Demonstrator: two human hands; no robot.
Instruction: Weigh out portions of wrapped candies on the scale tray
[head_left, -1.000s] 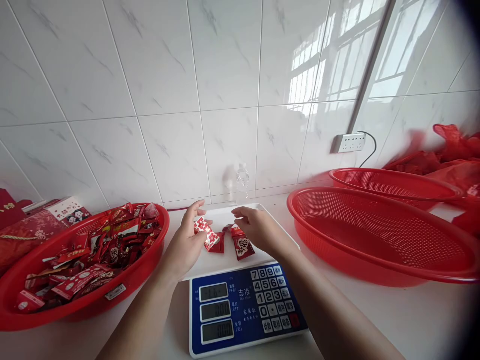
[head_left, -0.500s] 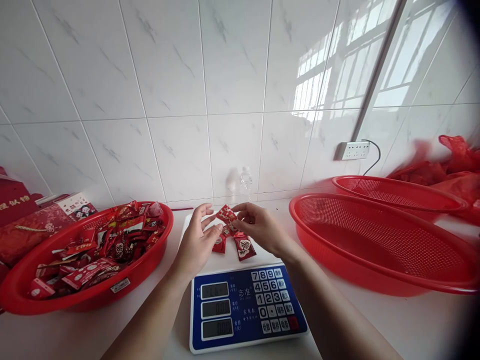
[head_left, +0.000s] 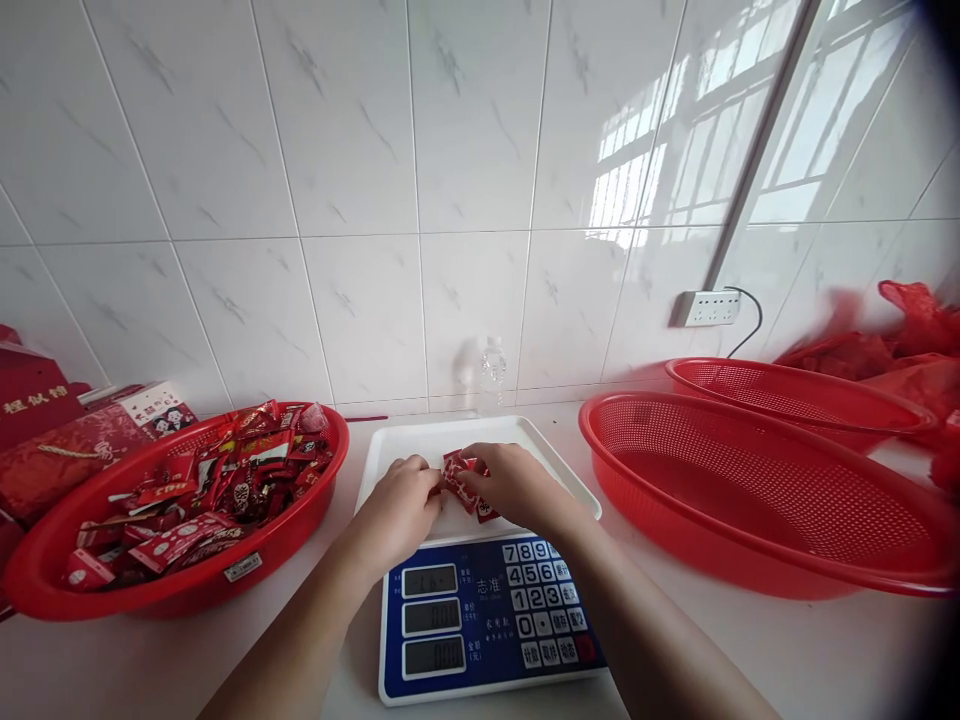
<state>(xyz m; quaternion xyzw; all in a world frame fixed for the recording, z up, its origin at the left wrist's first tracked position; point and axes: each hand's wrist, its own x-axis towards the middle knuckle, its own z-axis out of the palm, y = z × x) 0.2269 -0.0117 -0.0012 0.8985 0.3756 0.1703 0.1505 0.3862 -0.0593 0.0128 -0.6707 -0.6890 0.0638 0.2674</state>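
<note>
A blue electronic scale (head_left: 487,620) with a white weighing tray (head_left: 420,440) stands in front of me. Both hands rest low on the tray over a small pile of red candy packets (head_left: 459,476). My left hand (head_left: 397,510) has its fingers curled down at the left side of the pile. My right hand (head_left: 506,485) is closed over the packets from the right. Most of the pile is hidden under my fingers.
A red basket (head_left: 45,590) full of red wrapped candies sits at the left, with red boxes behind it. Two red mesh baskets (head_left: 750,560) lie at the right, red plastic bags beyond them. A clear water bottle (head_left: 491,370) and a power strip (head_left: 705,305) are at the tiled wall.
The right hand, which held one packet up above the tray, has come down onto the pile. The left hand has closed in beside it, and both now gather the packets.
</note>
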